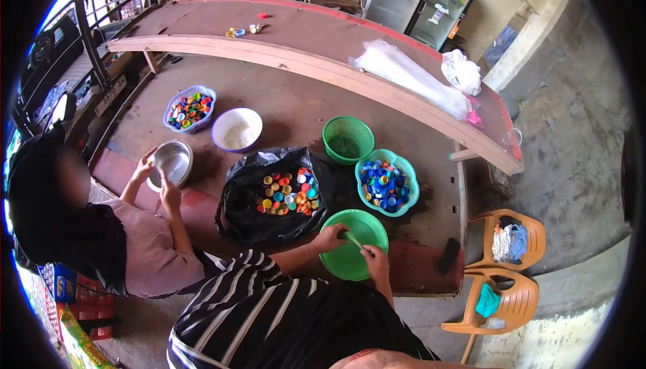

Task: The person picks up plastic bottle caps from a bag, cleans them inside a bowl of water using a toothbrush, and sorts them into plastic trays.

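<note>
Over a bright green basin (346, 261) at the table's front edge, my left hand (330, 238) and my right hand (375, 262) hold a small green item (352, 238) between them. Its exact shape is too small to tell. Just behind the basin, a light green scalloped bowl (414, 200) holds many bottle caps, mostly blue. A green basket (348, 139) stands behind that bowl. To the left of my hands lies an open black plastic bag (245, 217) with mixed coloured caps in it.
At the left, another person (151, 258) holds a metal bowl (176, 160). Behind are a white bowl (237, 129) and a bowl of caps (190, 108). A raised wooden beam (303, 69) crosses the table; clear plastic (410, 76) lies over it. Orange chairs (528, 241) stand right.
</note>
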{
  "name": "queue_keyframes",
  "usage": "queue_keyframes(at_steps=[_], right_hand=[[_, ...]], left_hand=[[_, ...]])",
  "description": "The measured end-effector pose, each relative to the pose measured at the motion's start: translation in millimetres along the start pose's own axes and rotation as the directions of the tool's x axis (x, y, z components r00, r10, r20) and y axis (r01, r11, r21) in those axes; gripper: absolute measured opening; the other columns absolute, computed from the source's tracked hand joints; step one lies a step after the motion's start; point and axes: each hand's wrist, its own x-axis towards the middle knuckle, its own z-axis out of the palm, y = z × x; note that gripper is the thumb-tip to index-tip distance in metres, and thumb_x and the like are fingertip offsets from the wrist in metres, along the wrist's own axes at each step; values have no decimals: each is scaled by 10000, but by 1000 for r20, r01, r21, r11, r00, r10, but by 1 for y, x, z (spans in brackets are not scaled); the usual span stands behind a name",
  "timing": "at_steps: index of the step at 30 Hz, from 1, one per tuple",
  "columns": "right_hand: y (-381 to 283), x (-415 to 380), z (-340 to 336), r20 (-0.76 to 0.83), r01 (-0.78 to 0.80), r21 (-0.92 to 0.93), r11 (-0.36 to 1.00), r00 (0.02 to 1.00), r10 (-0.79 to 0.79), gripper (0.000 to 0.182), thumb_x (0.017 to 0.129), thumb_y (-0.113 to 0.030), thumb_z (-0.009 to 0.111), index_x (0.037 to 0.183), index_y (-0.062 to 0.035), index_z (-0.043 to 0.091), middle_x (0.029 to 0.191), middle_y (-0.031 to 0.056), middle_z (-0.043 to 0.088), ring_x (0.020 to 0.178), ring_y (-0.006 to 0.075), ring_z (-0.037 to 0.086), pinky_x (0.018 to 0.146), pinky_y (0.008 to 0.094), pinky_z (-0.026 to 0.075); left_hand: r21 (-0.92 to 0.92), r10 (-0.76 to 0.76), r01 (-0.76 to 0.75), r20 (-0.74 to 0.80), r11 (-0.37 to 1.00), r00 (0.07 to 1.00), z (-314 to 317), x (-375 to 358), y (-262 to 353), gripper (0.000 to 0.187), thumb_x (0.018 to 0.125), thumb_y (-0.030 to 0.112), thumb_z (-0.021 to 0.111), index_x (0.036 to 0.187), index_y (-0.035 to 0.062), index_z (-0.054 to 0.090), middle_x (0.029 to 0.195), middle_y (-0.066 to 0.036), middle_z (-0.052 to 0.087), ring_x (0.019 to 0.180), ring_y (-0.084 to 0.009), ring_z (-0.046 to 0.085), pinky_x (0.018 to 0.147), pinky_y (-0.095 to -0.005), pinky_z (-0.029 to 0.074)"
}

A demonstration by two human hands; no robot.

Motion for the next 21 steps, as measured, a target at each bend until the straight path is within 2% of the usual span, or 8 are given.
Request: queue_keyframes(at_steps=[3, 6, 7, 10, 13, 16, 19, 21], right_hand=[[-8, 1, -4, -83, 20, -77, 997, 996, -27, 230, 847, -242, 680, 1022, -92, 690, 922, 99, 651, 827, 260, 645, 721, 344, 491], [-14, 1, -2, 137, 68, 6, 998, 988, -68, 208, 842, -221, 684, 1000, -85, 690, 913, 103, 648, 820, 274, 642, 706, 357, 492], [-11, 3, -1, 68, 53, -18, 998, 996, -51, 206, 841, -217, 685, 999, -86, 691, 909, 103, 647, 815, 274, 641, 701, 359, 491], [-4, 5, -2, -101, 1, -90, 996, 995, -10, 205, 838, -203, 688, 1006, -87, 693, 890, 99, 640, 784, 267, 638, 683, 366, 487], [-6, 3, 4, 4, 55, 14, 998, 998, -55, 213, 839, -208, 689, 1009, -81, 692, 884, 99, 640, 764, 258, 638, 677, 367, 490], [-7, 0, 5, 94, -37, 6, 999, 995, 37, 227, 850, -170, 685, 1026, -27, 680, 916, 111, 655, 769, 223, 658, 675, 321, 506], [3, 3, 1, -148, 69, -121, 990, 985, -87, 207, 838, -181, 687, 1006, -60, 691, 881, 111, 642, 749, 251, 635, 680, 346, 488], [4, 7, 1, -13, 28, 64, 998, 1000, -27, 202, 836, -162, 685, 1008, -56, 691, 886, 118, 643, 755, 252, 634, 685, 342, 487]], left_hand=[[30, -46, 46, -3, 998, 999, -2, -2, 6, 426, 710, 116, 761, 1091, 19, 597, 917, -137, 663, 860, -246, 657, 775, -346, 514], [59, 40, -40, -4, 997, 999, -1, 0, 2, 431, 703, 113, 762, 1090, 21, 596, 915, -137, 661, 854, -256, 658, 765, -352, 516], [53, 92, -91, -25, 994, 995, 1, 0, -1, 432, 702, 113, 762, 1091, 22, 596, 918, -138, 662, 856, -258, 658, 764, -353, 517], [47, 25, -24, -14, 999, 1000, 1, -1, -2, 425, 704, 112, 758, 1087, 23, 597, 947, -143, 670, 885, -261, 666, 786, -351, 527], [48, 81, -80, -16, 996, 997, 1, 2, -4, 419, 706, 110, 756, 1082, 19, 596, 949, -144, 669, 883, -257, 668, 788, -349, 527], [45, 55, -55, 9, 997, 998, -2, 0, 0, 419, 705, 105, 755, 1081, 15, 594, 951, -150, 669, 885, -257, 669, 789, -349, 528], [4, 48, -47, -10, 999, 999, 3, 1, -1, 419, 705, 103, 752, 1082, 13, 594, 949, -154, 670, 882, -259, 670, 785, -350, 528], [15, 61, -61, -17, 998, 998, -1, -1, -2, 419, 705, 104, 751, 1082, 12, 593, 943, -153, 671, 873, -258, 670, 779, -350, 527]])
